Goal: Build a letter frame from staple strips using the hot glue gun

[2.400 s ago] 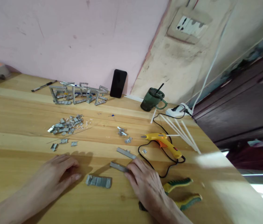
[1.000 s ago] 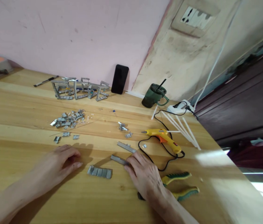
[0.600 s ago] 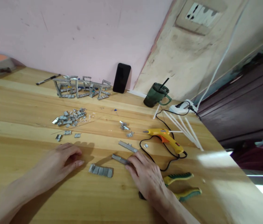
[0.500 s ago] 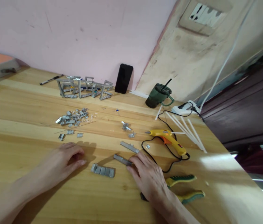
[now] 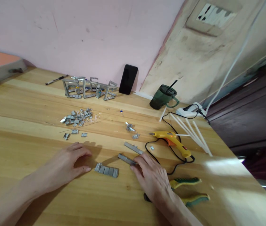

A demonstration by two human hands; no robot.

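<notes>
My left hand rests on the wooden table with thumb and fingers apart, holding nothing. To its right lies a short piece of joined grey metal segments, raised at its left end. My right hand pinches the near right end of a grey channel-like metal strip, which seems to lie on or just above the tabletop. Just beyond it is a second grey strip, its right end close to my right fingers. Pliers with yellow-green handles lie partly hidden under my right wrist.
A yellow glue gun with a looping black cord lies at right, near white glue sticks. Small grey metal bits form a pile at left. Behind stand a metal-piece structure, a phone and a green mug.
The camera view has turned slightly left, so everything appears shifted a little to the right. Both hands keep nearly the same pose, my right hand still on the strip.
</notes>
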